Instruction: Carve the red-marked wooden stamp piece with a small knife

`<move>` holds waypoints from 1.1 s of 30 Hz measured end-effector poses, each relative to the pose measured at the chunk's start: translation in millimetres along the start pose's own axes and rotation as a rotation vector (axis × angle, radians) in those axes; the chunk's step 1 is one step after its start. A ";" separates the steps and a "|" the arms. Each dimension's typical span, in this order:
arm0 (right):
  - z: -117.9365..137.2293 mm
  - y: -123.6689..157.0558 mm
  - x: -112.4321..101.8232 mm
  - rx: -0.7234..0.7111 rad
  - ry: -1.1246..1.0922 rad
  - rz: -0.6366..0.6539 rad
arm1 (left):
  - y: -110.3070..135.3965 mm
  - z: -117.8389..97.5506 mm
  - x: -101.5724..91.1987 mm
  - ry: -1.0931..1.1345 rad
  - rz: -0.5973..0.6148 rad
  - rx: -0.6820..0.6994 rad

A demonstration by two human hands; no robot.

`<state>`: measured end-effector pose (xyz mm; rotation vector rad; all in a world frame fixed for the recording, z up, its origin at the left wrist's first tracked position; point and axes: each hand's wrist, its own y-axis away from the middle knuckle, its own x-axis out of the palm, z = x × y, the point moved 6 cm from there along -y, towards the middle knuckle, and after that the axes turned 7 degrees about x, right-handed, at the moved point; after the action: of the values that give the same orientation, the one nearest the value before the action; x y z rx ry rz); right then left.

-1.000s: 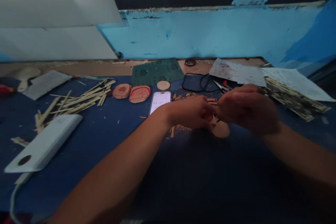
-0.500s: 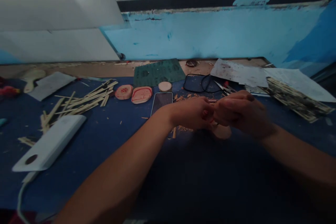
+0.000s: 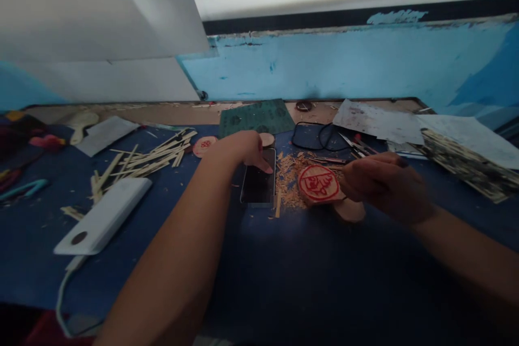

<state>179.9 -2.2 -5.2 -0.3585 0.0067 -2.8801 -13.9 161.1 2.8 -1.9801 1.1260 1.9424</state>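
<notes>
My left hand (image 3: 249,150) reaches over a smartphone (image 3: 256,184) lying on the blue table, a stretched digit at its dark screen. The other fingers are partly hidden behind the hand. My right hand (image 3: 379,181) is closed in a fist above the table; whatever it grips is hidden. Just left of that fist sits a wooden block (image 3: 319,184) with red carved-looking lines inside a red circle on its face. A plain round wood slice (image 3: 349,210) lies beside the block, below the right hand. Wood shavings (image 3: 290,178) are scattered between phone and block.
A white power bank (image 3: 103,221) with a cable lies at left, near loose wooden sticks (image 3: 162,152). Behind are a red-marked wood slice (image 3: 204,146), green sheet (image 3: 259,116), black cord (image 3: 310,138), scissors (image 3: 353,146) and papers (image 3: 379,121). A dark-stained stick bundle (image 3: 470,165) lies right.
My left hand has let go of the wooden block and moved left to the phone. The block's red-marked face now shows. My right hand stays closed nearby. The view has shifted slightly.
</notes>
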 end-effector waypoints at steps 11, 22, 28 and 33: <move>37.7 2.1 -36.3 -0.167 0.711 -0.326 | 7.6 -5.6 -14.2 0.122 -0.261 -0.014; -1.4 -7.5 -60.1 0.131 1.422 0.111 | 27.4 -106.7 26.5 0.105 -0.030 0.411; -1.5 -7.4 -52.4 0.165 1.469 0.105 | 23.0 -111.8 33.4 0.035 -0.071 0.410; 13.4 -7.6 -58.2 0.024 1.441 -0.097 | 21.2 -112.5 32.3 0.078 -0.076 0.443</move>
<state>236.1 19.2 -6.0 1.7066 0.1952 -2.5210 59.5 67.6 -1.2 -1.8343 1.3378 1.4312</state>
